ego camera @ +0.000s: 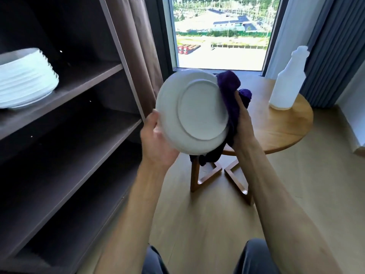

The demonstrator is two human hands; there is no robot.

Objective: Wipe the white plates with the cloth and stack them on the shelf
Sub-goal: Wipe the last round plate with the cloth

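A round white ceramic plate (194,111) is held in the air above the wooden floor, in front of the table, tilted with its underside and raised foot ring toward the camera. The left hand (156,139) grips its lower left rim. The right hand (242,123) holds a crumpled dark purple cloth (230,89) against its right edge (fingers hidden behind). On the dark brown shelf (83,84) at left sits a stack of white plates (23,78). A white plastic bottle (287,80) stands on the round wooden table (286,127).
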